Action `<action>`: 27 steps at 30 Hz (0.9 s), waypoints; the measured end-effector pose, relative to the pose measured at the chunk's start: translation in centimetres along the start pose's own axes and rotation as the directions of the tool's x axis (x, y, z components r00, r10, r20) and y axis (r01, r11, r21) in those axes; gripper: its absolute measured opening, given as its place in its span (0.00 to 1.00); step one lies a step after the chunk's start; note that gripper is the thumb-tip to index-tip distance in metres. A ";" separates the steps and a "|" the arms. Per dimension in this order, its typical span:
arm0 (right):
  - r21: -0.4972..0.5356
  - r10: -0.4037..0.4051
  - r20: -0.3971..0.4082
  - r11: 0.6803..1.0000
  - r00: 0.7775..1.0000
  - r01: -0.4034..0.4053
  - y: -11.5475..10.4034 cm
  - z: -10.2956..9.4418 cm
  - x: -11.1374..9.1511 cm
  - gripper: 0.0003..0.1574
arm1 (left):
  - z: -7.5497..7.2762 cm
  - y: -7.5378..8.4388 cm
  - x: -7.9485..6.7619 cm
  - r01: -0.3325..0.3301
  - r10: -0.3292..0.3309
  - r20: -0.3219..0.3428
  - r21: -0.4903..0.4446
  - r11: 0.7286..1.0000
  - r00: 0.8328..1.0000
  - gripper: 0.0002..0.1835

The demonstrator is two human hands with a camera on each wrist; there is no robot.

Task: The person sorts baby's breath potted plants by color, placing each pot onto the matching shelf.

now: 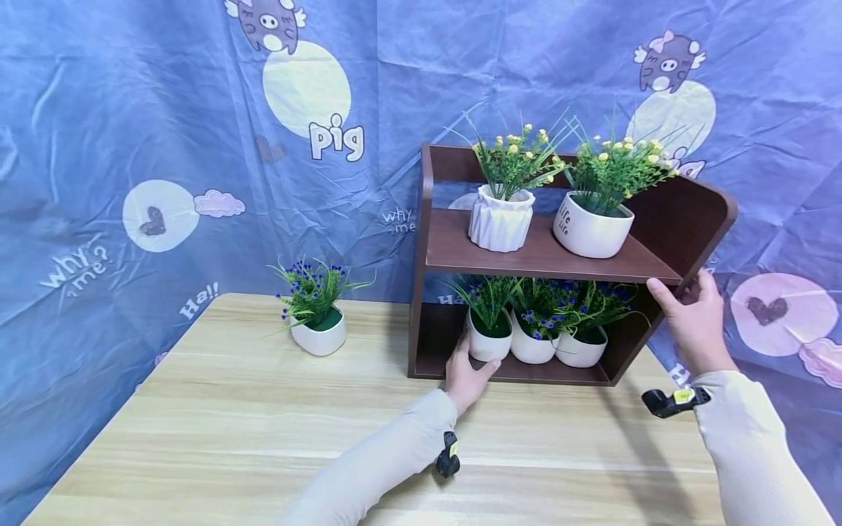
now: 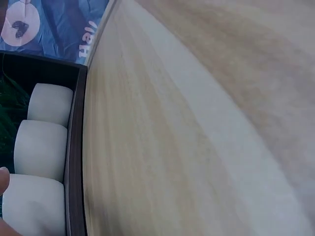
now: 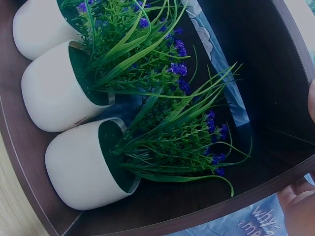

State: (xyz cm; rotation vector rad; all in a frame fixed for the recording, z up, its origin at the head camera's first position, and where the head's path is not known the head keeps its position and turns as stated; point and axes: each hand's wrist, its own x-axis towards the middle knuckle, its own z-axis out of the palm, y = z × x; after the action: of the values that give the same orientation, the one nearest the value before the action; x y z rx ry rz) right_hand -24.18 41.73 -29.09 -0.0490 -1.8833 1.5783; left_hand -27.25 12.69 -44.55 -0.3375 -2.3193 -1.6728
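Note:
A dark brown two-tier shelf point(image 1: 552, 267) stands on the table. Three white pots with blue-flowered plants line its lower level, side by side. My left hand point(image 1: 467, 378) grips the leftmost potted plant point(image 1: 490, 346) low down, thumb across its front and fingers at its left side. In the left wrist view that pot point(image 2: 37, 206) sits just inside the shelf's front edge. My right hand point(image 1: 699, 323) holds the shelf's right side panel, thumb at the upper board's front corner and fingers behind the panel. The right wrist view shows the rightmost pot point(image 3: 81, 169) close to that panel.
On the upper board stand a ribbed white pot point(image 1: 501, 220) and a rounded white pot point(image 1: 593, 228), both with yellow flowers. Another white pot point(image 1: 319, 336) with blue flowers is on the wooden table point(image 1: 263, 424), left of the shelf. A blue printed cloth point(image 1: 197, 109) hangs behind.

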 end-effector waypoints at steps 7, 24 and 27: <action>-0.033 -0.003 -0.016 0.999 1.000 0.002 0.2 -0.1 0.2 0.33 | -1.4 0.5 -0.8 0.111 -0.107 0.117 -0.027 0.993 0.987 0.41; -0.029 -0.010 -0.022 1.000 1.000 0.009 0.4 -0.2 0.2 0.32 | -6.8 0.2 -4.0 0.195 -0.171 0.348 -0.036 0.980 0.922 0.44; -0.051 -0.005 -0.018 0.999 1.000 0.004 0.3 -0.1 0.1 0.32 | -7.9 0.1 -4.6 0.197 -0.174 0.377 -0.024 0.980 0.910 0.43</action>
State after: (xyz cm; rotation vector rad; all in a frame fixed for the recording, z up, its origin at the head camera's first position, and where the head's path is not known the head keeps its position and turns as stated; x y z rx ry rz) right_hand -24.27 41.97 -29.29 -0.0817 -1.9086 1.5216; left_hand -22.30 5.02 -43.63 -0.5015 -2.6481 -1.9160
